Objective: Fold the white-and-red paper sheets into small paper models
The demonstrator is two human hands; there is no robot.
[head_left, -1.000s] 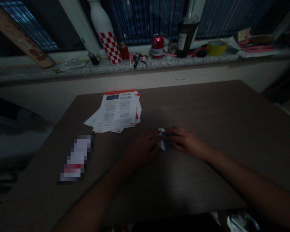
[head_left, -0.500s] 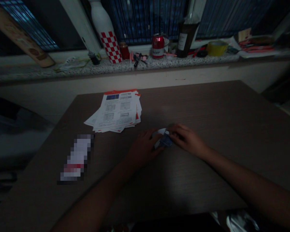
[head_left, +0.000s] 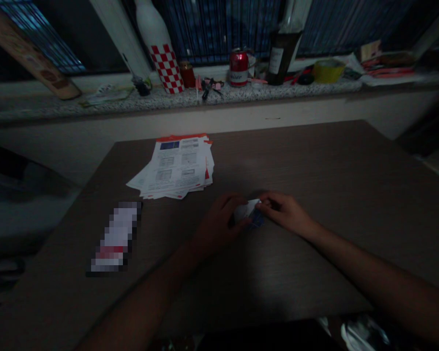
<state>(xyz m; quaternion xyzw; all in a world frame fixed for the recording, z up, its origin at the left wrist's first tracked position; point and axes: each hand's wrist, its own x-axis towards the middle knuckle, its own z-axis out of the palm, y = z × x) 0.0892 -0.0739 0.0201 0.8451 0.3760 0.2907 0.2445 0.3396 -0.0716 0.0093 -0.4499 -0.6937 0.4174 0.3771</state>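
A small folded piece of white and blue paper (head_left: pixel 249 213) lies on the brown wooden table (head_left: pixel 314 165), held between both hands. My left hand (head_left: pixel 219 224) curls round its left side, fingers pinching the paper. My right hand (head_left: pixel 285 212) pinches its right edge with the fingertips. The light is dim and the folds are hard to make out.
A stack of printed leaflets (head_left: pixel 177 166) lies to the upper left of the hands. A pixelated flat object (head_left: pixel 115 236) rests at the left. On the stone sill behind stand a checkered bottle (head_left: pixel 161 48), a red can (head_left: pixel 238 68), a dark bottle (head_left: pixel 281 53) and a yellow tape roll (head_left: pixel 327 70).
The paper was turned from an upright pointed shape to a flatter one, and both hands shifted slightly while working it. The view has dropped a little.
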